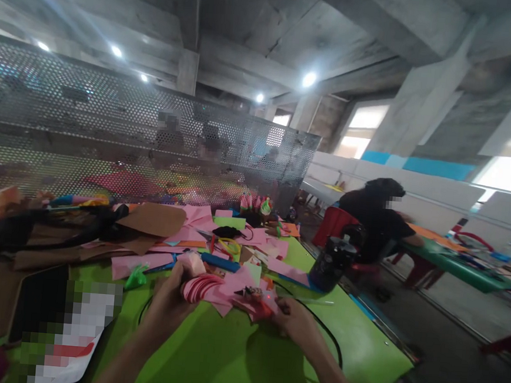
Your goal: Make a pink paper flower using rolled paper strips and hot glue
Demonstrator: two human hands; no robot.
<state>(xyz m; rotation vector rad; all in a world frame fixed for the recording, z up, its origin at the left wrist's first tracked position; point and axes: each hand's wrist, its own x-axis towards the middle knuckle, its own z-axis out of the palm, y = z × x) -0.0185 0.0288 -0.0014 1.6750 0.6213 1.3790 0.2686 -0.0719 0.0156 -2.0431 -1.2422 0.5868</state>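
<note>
The left fingers (179,271) grip a pleated pink paper piece (202,289); the right fingers (284,308) clasp a glue gun (254,294), nozzle toward it. Beyond them, pink scraps (196,219) cover the green table (207,356); beyond the right fingers stands a dark tumbler (333,265).

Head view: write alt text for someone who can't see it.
A person's left hand holds a layered pink paper piece and the right hand what appears to be a hot glue gun, over a green tabletop. Pink paper sheets and brown cardboard lie beyond, before a perforated metal panel; another person sits at the right.
</note>
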